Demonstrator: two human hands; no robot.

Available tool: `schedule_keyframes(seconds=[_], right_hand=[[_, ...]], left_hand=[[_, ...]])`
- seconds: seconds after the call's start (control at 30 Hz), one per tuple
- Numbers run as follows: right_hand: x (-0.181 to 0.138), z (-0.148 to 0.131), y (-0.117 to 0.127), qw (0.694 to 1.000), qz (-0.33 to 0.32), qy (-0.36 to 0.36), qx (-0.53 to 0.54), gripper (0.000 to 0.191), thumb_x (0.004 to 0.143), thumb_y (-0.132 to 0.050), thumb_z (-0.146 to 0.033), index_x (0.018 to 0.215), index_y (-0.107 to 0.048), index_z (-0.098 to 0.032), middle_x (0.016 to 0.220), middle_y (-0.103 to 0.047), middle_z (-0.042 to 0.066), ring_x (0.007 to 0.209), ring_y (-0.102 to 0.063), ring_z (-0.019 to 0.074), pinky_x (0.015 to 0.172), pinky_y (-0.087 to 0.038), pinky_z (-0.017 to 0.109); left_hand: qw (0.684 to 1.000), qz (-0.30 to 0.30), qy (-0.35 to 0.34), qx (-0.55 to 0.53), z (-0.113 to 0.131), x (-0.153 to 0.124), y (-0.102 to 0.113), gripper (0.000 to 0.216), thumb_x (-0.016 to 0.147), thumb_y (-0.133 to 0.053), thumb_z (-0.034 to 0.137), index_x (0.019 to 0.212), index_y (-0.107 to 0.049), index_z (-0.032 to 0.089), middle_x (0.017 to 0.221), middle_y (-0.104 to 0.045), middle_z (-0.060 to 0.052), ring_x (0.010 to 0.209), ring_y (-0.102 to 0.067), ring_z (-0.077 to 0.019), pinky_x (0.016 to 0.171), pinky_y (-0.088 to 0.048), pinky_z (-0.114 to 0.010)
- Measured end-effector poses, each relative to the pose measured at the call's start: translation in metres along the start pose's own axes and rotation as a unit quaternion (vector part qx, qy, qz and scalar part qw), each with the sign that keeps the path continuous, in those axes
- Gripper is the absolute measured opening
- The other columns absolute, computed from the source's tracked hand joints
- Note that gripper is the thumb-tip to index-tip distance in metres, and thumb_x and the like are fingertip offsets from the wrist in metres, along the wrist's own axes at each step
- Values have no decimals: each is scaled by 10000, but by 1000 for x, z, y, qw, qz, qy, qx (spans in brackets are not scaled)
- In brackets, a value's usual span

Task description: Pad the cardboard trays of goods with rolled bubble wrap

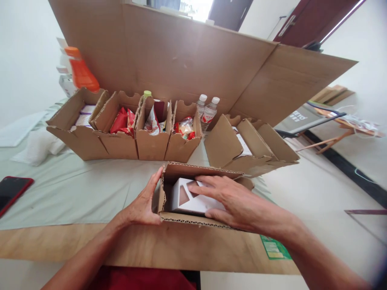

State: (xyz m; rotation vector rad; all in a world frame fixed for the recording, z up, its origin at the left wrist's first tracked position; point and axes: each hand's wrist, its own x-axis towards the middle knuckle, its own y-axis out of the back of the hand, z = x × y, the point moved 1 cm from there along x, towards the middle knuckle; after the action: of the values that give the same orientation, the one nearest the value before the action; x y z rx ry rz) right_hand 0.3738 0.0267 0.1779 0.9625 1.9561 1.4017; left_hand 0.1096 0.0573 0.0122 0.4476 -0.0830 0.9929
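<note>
Beneath the right hand (pixel 234 197), half-hidden white box (pixel 195 206)

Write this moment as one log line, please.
left hand: gripping cardboard box at end | right hand: on white carton inside it

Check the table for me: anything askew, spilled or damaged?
The cardboard box at the left hand has a ragged left edge, as if torn or roughly cut. The orange bottle behind the left-hand bins appears tilted, possibly just lens distortion. I see nothing spilled.
</note>
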Motion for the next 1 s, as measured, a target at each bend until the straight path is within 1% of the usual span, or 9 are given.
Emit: schedule_keyframes(seconds=[0.17,0.23,0.33,0.4,0.5,0.6,0.73,0.87,1.0], right_hand=[[-84,5,5,976,194,-94,-35,384,957,-616,-345,1339,-645,-346,1475,-590,44,1312,-595,280,1051,-519,439],[-124,7,-7,948,275,-158,-32,431,957,-616,-404,1382,-603,-335,1443,-615,57,1243,-646,271,984,-560,387],[-155,12,-48,923,289,-255,-7,564,911,-645,-514,1416,-567,-275,1320,-696,95,1032,-735,264,788,-612,336],[-150,13,-79,917,266,-296,27,603,858,-679,-566,1345,-611,-218,1175,-752,113,943,-748,277,743,-615,348],[-118,16,-102,898,277,-328,95,443,876,-631,-555,1124,-691,-193,965,-769,99,849,-733,267,696,-596,344],[-85,23,-98,884,318,-312,144,323,917,-569,-502,951,-704,-211,907,-754,83,823,-708,243,668,-562,321],[-59,38,-90,871,364,-291,155,291,891,-582,-480,929,-681,-210,860,-744,69,789,-690,232,684,-545,328],[-53,47,-100,847,394,-318,161,314,858,-599,-507,936,-647,-207,839,-740,70,762,-700,234,623,-529,317],[-59,55,-112,827,404,-350,177,353,855,-614,-548,960,-638,-212,885,-755,80,772,-713,236,641,-537,324]], left_hand=[[1000,-9,28,-8,-12,-5,-4,1343,622,-869,439,1643,-2,335,1723,-161,-83,1534,-246,-476,1247,-242,-648],[999,-11,40,-12,-15,-7,-5,1335,635,-868,443,1643,-1,330,1723,-157,-98,1535,-242,-477,1246,-233,-657],[999,-10,40,-17,-17,-11,-6,1315,658,-858,468,1647,-9,293,1695,-237,-140,1512,-296,-480,1224,-282,-663],[999,1,37,-7,-18,-14,-6,1307,661,-865,464,1648,-25,295,1669,-301,-146,1497,-331,-477,1206,-325,-657],[999,36,36,17,-18,-14,-4,1308,650,-881,453,1645,-41,337,1667,-317,-122,1491,-358,-460,1203,-343,-643],[997,67,28,20,-17,-5,2,1290,678,-863,474,1645,-23,324,1679,-288,-132,1493,-367,-439,1213,-324,-635],[996,88,8,2,-15,19,10,1311,669,-881,519,1646,-38,288,1683,-272,-164,1495,-367,-432,1216,-327,-604],[997,66,10,-28,-18,38,10,1317,677,-875,548,1648,-33,259,1648,-338,-192,1453,-434,-434,1179,-386,-601],[998,48,-6,-39,-20,49,5,1302,692,-876,501,1647,-21,272,1681,-270,-185,1466,-419,-420,1187,-373,-594]])
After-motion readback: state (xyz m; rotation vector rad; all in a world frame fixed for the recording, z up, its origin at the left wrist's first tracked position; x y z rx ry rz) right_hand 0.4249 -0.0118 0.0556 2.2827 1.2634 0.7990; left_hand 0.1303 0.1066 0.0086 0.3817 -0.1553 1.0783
